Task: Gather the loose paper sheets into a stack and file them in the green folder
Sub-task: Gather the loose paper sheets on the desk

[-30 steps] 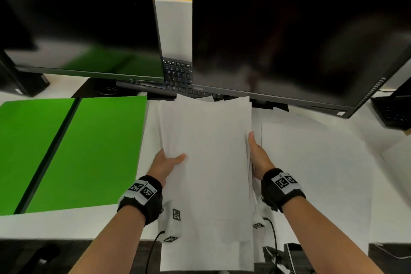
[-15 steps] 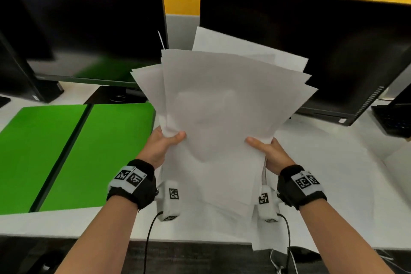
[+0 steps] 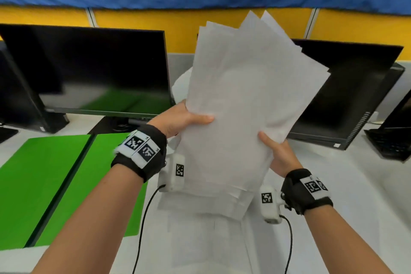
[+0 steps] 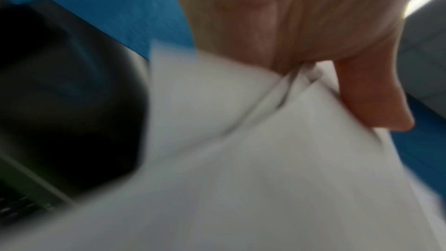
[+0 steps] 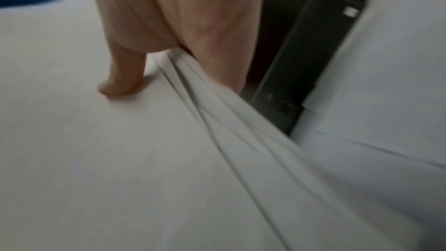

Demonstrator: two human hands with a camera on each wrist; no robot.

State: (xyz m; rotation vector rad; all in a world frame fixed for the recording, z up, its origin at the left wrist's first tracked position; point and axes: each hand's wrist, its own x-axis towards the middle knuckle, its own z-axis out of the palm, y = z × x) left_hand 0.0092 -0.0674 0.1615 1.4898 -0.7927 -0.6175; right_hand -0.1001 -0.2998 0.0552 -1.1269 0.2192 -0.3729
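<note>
White paper sheets (image 3: 240, 107) fill the middle of the head view, lifted off the desk (image 3: 333, 207) and tipped up so their top edges fan out unevenly toward the right. We hold them with both hands. Our left hand (image 3: 178, 119) grips the left edge, thumb laid across the front face and fingers hidden behind. Our right hand (image 3: 280, 153) pinches the right edge lower down, thumb on the front, the rest behind the sheets. The left wrist view, though blurred, shows the thumb (image 4: 369, 98) pressed onto the bunched sheet edges; the right wrist view shows the same grip, with several sheet edges splaying out from under the palm. The green folder (image 3: 66, 184) lies open and flat at the desk's left front area, well apart from the sheets. More white paper (image 3: 211, 229) rests on the desk below our hands. Two dark monitors (image 3: 100, 69) stand along the desk's far edge.
</note>
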